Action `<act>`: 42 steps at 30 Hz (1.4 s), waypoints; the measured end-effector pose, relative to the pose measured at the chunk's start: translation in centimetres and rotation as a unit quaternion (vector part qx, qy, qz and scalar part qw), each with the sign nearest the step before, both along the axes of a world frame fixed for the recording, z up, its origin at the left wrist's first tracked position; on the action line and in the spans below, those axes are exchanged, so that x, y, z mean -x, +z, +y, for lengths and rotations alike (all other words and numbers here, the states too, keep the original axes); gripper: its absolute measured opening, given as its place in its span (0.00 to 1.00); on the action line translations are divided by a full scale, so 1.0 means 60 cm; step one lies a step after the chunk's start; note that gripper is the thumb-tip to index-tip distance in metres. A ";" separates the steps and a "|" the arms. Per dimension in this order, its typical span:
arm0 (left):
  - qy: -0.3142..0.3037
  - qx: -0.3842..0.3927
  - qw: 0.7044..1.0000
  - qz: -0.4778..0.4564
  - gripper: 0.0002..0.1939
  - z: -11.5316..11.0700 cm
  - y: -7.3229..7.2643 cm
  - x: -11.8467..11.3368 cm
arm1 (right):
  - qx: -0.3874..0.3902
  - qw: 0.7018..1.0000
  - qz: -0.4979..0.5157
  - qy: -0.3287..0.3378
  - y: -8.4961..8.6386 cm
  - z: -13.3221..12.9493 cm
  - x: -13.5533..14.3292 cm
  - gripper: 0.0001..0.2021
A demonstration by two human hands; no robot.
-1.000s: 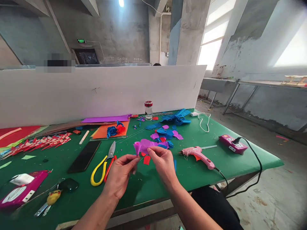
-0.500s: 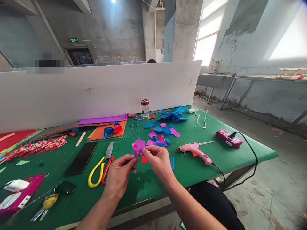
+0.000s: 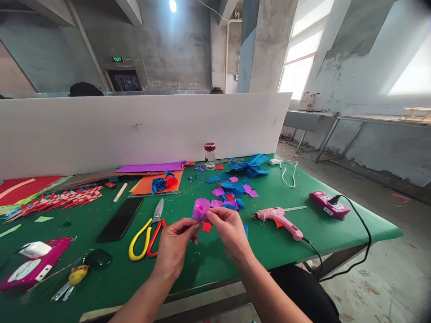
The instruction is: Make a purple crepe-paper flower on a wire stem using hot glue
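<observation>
A purple paper flower point(image 3: 196, 207) with a red centre is held up between both hands, over the green table. My left hand point(image 3: 173, 246) is closed in a pinch at its base, where the fingers hide the stem end. My right hand point(image 3: 230, 231) pinches the lower right edge of its purple petal between thumb and fingertips. Just below the flower lies a small red paper piece point(image 3: 206, 227). Scissors point(image 3: 148, 237) with one yellow and one red handle rest left of my left hand. A pink glue gun point(image 3: 279, 219) lies right of my right hand.
Cut paper petals point(image 3: 238, 190), blue crepe paper point(image 3: 251, 167) and a glass jar point(image 3: 210, 159) lie or stand beyond the hands. Finished-looking blue and red flowers point(image 3: 164, 182), a black phone point(image 3: 121, 220) and keys point(image 3: 70, 282) are left. A purple power strip point(image 3: 328, 205) is right.
The view has shifted slightly, so the table things sit further right. The flower has tilted a little, showing more of its red centre. Both hands keep their pinch on it.
</observation>
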State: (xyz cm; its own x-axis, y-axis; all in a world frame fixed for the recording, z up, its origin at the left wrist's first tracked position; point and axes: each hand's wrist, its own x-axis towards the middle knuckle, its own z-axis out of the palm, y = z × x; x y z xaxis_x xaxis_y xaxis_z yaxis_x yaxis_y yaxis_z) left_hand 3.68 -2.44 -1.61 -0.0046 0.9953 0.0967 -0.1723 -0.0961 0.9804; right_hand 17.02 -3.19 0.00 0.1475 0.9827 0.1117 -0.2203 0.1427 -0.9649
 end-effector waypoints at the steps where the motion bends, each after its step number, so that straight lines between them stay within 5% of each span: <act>1: 0.001 0.001 1.000 -0.004 0.10 -0.001 0.000 -0.001 | 0.002 1.000 0.006 0.004 0.001 -0.001 0.001 0.10; 19: 0.038 -0.047 0.998 0.005 0.10 -0.011 0.014 0.003 | -0.047 0.998 0.027 0.039 0.013 -0.017 0.009 0.13; 42: 0.021 -0.010 1.000 0.000 0.13 -0.011 0.008 0.000 | -0.028 0.999 0.024 0.034 0.008 -0.016 0.010 0.12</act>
